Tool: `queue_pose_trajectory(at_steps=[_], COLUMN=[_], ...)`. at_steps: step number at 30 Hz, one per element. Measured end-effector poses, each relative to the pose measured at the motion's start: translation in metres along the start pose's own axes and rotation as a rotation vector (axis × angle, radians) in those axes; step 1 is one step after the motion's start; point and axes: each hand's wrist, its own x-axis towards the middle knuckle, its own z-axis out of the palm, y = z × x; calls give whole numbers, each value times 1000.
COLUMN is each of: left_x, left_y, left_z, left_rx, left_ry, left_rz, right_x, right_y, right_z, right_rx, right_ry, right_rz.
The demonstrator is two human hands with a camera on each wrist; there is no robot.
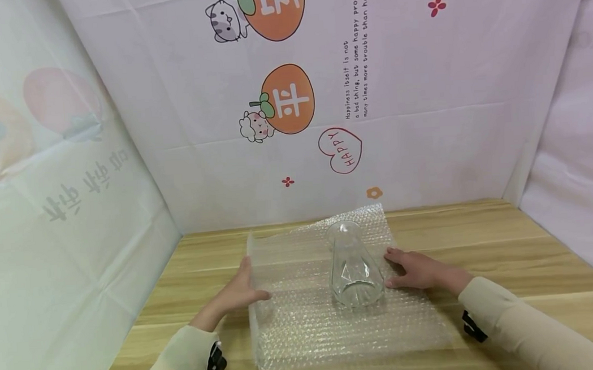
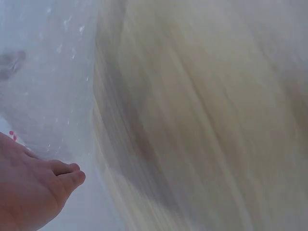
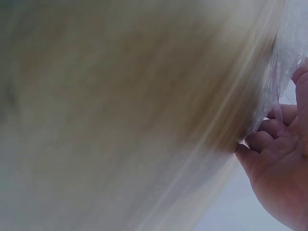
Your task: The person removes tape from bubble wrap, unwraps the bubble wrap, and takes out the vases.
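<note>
A flask is seen on bubble wrap on the bench, apparently laid on its side. Were 1 edge raised unevenly, the flask could be rolled off and chipped. Its long axis is set front to back, mouth turned toward the back cloth, slightly left. The right edge is pinched by the right hand; the left hand's grip is spread at the opposite edge.

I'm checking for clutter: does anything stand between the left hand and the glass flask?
No separate object visible; only a stretch of bubble wrap lies between the left hand and the glass flask.
</note>
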Motion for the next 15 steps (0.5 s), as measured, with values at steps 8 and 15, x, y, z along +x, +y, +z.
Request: queue_pose_trajectory(at_steps=[8, 15], left_x=[-6, -12], left_y=[-9, -21], left_z=[-10, -16], left_rx=[35, 109], left_ry=[-32, -74], left_rz=[30, 44], right_x=[1, 1], right_y=[-1, -1], right_z=[-1, -1], right_rx=[21, 44], right_ry=[-2, -8], right_rz=[11, 25])
